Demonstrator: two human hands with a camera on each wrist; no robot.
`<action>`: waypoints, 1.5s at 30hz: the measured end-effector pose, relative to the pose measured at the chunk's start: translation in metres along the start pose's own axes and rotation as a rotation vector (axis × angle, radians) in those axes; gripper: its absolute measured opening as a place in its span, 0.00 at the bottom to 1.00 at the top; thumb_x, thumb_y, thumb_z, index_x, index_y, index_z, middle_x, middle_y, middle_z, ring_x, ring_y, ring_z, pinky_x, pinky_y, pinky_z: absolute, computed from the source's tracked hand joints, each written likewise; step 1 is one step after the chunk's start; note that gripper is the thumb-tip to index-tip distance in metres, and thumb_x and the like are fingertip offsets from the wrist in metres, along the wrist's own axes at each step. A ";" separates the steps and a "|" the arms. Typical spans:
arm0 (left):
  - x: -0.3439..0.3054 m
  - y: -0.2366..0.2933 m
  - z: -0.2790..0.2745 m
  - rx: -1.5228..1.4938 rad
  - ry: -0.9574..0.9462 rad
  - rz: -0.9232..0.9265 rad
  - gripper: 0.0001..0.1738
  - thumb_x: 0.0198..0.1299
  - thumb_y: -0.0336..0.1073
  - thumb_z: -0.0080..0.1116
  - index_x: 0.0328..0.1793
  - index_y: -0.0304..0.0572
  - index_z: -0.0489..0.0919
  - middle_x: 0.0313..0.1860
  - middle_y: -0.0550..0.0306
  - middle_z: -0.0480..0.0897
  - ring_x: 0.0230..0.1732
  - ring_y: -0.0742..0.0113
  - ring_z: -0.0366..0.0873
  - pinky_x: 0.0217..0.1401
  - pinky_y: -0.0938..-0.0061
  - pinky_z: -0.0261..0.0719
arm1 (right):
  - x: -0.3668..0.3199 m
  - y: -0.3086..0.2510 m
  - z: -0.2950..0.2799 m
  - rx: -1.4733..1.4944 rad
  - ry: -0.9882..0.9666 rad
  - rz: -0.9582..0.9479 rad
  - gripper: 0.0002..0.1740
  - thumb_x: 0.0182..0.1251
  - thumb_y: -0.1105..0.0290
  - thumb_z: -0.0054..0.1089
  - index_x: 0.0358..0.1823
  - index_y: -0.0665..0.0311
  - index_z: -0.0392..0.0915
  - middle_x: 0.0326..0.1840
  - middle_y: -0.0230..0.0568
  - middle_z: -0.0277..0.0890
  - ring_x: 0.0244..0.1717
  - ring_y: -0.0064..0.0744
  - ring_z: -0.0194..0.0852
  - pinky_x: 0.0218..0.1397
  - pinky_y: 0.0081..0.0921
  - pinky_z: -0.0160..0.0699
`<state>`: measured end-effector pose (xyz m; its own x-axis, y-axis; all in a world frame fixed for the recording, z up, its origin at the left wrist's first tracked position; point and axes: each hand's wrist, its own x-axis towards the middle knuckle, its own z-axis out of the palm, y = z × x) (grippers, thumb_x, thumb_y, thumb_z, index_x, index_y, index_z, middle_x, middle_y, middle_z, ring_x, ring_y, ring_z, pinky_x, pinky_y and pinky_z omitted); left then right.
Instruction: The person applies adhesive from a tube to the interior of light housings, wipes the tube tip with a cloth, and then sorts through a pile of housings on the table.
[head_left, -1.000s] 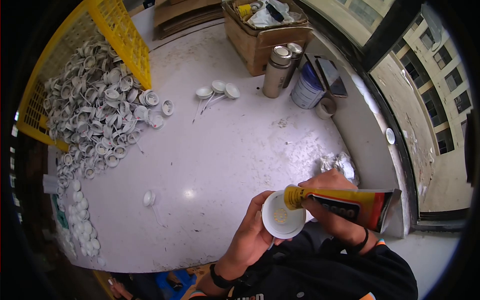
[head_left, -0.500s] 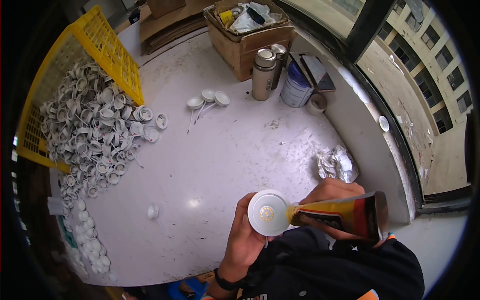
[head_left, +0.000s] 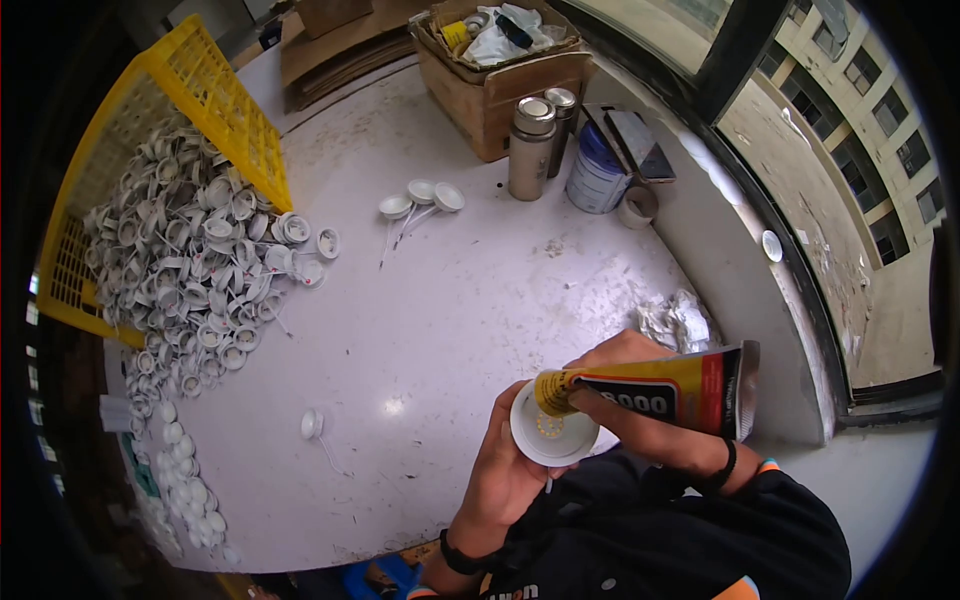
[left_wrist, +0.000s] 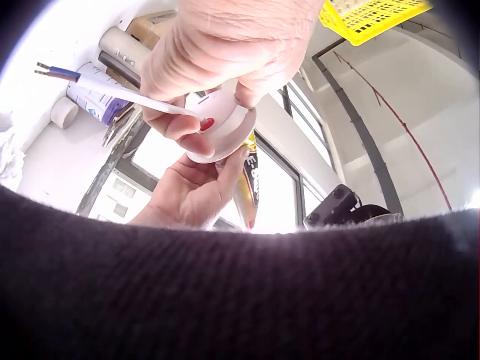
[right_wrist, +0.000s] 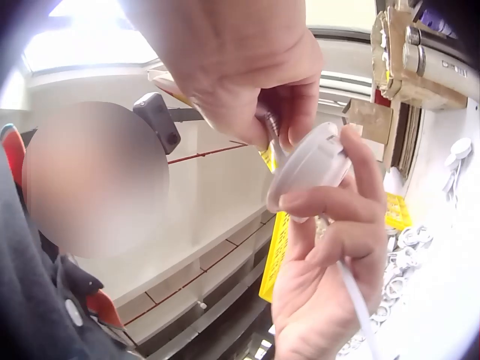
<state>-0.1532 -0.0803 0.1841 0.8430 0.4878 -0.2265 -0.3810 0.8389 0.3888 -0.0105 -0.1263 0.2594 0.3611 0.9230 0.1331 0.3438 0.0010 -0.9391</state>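
Tube [head_left: 655,390] at white cup's rim [head_left: 590,443]

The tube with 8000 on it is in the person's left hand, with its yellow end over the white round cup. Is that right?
Not quite: the tube is in the right hand, as the head view shows. Its yellow end is over the white round cup, as you said.

A pale, smudged table [head_left: 450,330] beneath white lamp housings [head_left: 190,260], cardboard box [head_left: 490,100], crumpled wrapping [head_left: 675,322].
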 end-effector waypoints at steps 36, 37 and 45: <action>0.160 0.165 -0.243 1.159 0.809 0.524 0.13 0.54 0.36 0.48 0.37 0.32 0.76 0.32 0.55 0.77 0.33 0.70 0.74 0.39 0.77 0.71 | 0.055 0.098 -0.003 0.584 0.342 0.440 0.11 0.50 0.74 0.56 0.33 0.72 0.67 0.23 0.42 0.70 0.20 0.26 0.69 0.21 0.19 0.70; 0.192 0.170 -0.243 1.239 0.824 0.581 0.15 0.52 0.40 0.50 0.36 0.34 0.76 0.33 0.53 0.78 0.35 0.67 0.75 0.41 0.76 0.71 | 0.058 0.104 -0.004 0.567 0.379 0.460 0.12 0.49 0.75 0.56 0.33 0.72 0.66 0.24 0.43 0.70 0.20 0.27 0.69 0.21 0.20 0.70; 0.325 0.193 -0.227 1.754 1.316 0.014 0.29 0.46 0.55 0.48 0.46 0.37 0.72 0.47 0.47 0.71 0.53 0.50 0.64 0.53 0.58 0.60 | 0.071 0.144 -0.013 0.448 0.404 0.566 0.16 0.50 0.68 0.56 0.36 0.69 0.65 0.26 0.40 0.69 0.22 0.26 0.68 0.17 0.19 0.66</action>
<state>-0.0390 0.2954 -0.0170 -0.1111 0.9673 -0.2280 0.8901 0.1989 0.4101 0.0759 -0.0656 0.1375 0.6888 0.6210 -0.3740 -0.3304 -0.1903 -0.9245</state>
